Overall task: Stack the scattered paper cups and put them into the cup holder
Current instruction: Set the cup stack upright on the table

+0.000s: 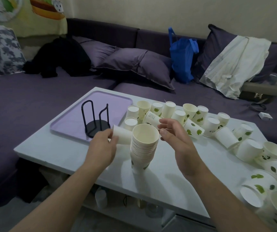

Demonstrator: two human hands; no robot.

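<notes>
On the white counter (pixel 159 186), stack of nested cups (pixel 142 148) upright, mouth up to receive the single cup (pixel 121 135) gripped sideways by left hand (pixel 101 146); right hand (pixel 174 136) empty, fingers loosely curled; cup holder (pixel 95 122) unfilled on purple tray (pixel 67 124); scattered cups (pixel 226 129) rightward.

A tall stack of nested white paper cups (pixel 143 148) stood upright, mouth up, near the front middle of the table. One single cup (pixel 121 133) lay tilted on its side just left of the stack. Many loose cups with green leaf prints (pixel 191 118), some upright, some inverted, some tipped, spread behind and to the right. An empty black wire cup holder (pixel 96 121) stood upright at left
</notes>
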